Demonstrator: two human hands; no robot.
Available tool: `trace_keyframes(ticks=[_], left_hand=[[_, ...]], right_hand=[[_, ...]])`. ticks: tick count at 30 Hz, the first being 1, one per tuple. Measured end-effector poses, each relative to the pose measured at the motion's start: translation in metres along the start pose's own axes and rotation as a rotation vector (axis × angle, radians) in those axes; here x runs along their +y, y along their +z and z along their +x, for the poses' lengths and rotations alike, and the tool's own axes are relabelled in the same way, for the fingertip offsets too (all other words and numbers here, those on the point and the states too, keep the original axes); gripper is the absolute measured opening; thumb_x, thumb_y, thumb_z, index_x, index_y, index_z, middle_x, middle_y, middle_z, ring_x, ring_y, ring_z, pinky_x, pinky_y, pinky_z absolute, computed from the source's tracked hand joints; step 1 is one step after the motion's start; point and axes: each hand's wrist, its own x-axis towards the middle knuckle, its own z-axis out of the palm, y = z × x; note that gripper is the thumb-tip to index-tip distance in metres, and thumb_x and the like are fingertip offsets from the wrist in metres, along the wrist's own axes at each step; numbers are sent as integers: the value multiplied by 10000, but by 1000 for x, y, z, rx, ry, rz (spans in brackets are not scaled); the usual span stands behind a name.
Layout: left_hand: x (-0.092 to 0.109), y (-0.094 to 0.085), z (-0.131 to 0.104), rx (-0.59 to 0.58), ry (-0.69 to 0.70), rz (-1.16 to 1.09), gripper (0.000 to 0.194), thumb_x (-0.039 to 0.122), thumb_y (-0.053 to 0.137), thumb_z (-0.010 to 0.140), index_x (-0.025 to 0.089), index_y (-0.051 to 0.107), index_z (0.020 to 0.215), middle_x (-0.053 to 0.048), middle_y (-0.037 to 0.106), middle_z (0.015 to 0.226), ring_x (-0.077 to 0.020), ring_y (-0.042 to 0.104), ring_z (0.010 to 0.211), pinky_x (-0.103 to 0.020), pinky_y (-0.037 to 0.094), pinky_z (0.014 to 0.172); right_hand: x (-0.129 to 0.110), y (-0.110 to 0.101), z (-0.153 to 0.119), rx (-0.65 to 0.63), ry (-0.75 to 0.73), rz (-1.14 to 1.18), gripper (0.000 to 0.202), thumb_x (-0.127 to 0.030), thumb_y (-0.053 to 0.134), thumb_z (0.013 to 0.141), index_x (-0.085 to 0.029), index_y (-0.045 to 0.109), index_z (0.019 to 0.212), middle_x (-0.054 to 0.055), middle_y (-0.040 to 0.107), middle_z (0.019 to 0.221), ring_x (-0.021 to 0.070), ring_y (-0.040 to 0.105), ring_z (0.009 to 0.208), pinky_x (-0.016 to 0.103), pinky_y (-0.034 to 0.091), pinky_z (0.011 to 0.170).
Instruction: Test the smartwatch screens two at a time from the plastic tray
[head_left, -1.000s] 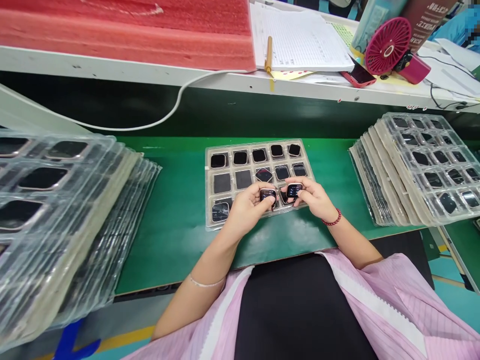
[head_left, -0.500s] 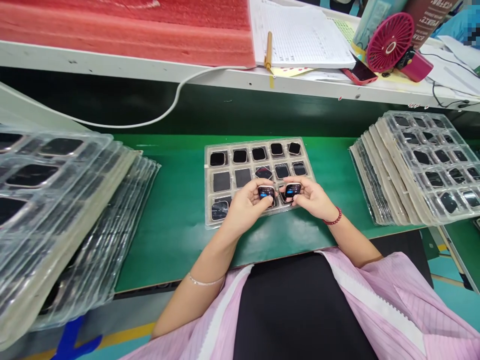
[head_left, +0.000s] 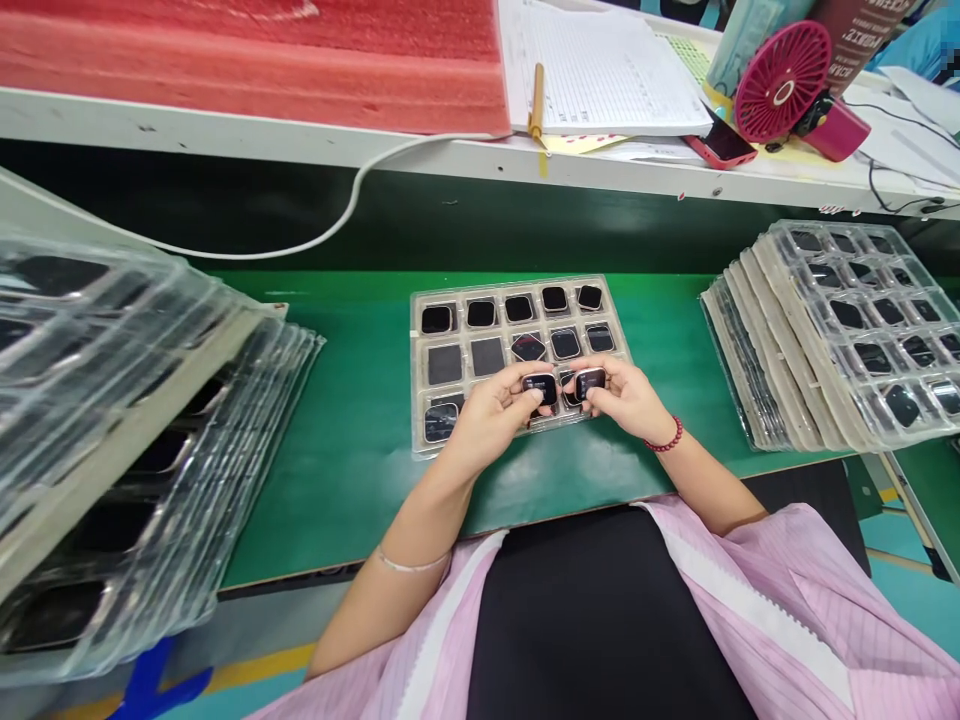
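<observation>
My left hand (head_left: 496, 408) is closed around a square smartwatch body (head_left: 538, 386), its thumb lying on the lower part of the screen. A second smartwatch body (head_left: 590, 381) is gripped in my right hand (head_left: 624, 392), thumb likewise on the glass. Both screens are dark with faint, unreadable content. Beneath the hands lies a clear plastic tray (head_left: 415, 350) with rows of pockets. Dark-faced watch bodies, such as the back-corner watch (head_left: 589, 297), fill many of its pockets; two pockets at the left of the middle row show only a dark flat bottom. My hands hide part of the front row.
Tall stacks of loaded clear trays lean at left (head_left: 247, 400) and stand at right (head_left: 810, 350) on the green mat (head_left: 337, 480). On the white shelf (head_left: 420, 150) above are red foam (head_left: 255, 90), papers (head_left: 615, 80), a pen (head_left: 537, 100), a phone (head_left: 721, 143) and a pink fan (head_left: 784, 85).
The two watch screens have gone from showing a blue button to mostly dark. Both hands have shifted very slightly, still holding the watches. The upper trays of the left stack have shifted.
</observation>
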Motion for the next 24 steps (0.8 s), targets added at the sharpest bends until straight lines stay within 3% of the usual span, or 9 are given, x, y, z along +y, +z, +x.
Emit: trace_keyframes(ticks=[2, 4, 8, 13, 19, 24], left_hand=[[0, -1, 0, 12, 5, 6, 405, 495, 638, 862, 147, 699, 1060, -77, 721, 851, -176, 656, 625, -252, 444, 502], [1, -1, 0, 12, 16, 5, 406, 482, 626, 872, 154, 682, 1105, -84, 730, 906, -185, 675, 681, -257, 472, 534], [-1, 0, -1, 3, 29, -16, 485, 260, 726, 752, 170, 606, 1214, -82, 720, 1042, -221, 695, 959, -300, 565, 771], [-1, 2, -1, -13, 24, -9, 494, 230, 713, 730, 165, 602, 1207, -80, 725, 1029, -228, 698, 977, -342, 573, 843], [3, 3, -1, 12, 33, 27, 323, 336, 700, 783, 163, 675, 1054, -39, 719, 843, -158, 669, 653, -282, 558, 640], [3, 2, -1, 5, 28, 17, 308, 341, 698, 786, 166, 686, 1040, -33, 705, 813, -159, 660, 636, -261, 530, 583]], right_hand=[[0, -1, 1, -1, 22, 28, 340, -405, 558, 925, -148, 621, 1139, 79, 731, 932, 96, 625, 599, 225, 552, 563], [1, -3, 1, 17, 11, 49, 380, -457, 515, 949, -145, 617, 1141, 93, 735, 941, 108, 640, 615, 232, 555, 562], [2, -2, 1, 32, -35, 2, 443, -274, 635, 842, -187, 547, 1267, 86, 715, 1091, 131, 685, 763, 241, 579, 643], [0, 2, 0, 6, -41, -28, 465, -186, 611, 802, -191, 549, 1262, 79, 710, 1095, 140, 700, 806, 251, 582, 680], [-5, 1, -1, -10, -19, -59, 280, -265, 582, 856, -155, 627, 1109, 73, 736, 965, 118, 682, 698, 220, 550, 603], [-7, 2, -1, -22, -22, -69, 261, -281, 591, 868, -158, 636, 1093, 70, 742, 958, 118, 675, 682, 233, 557, 610]])
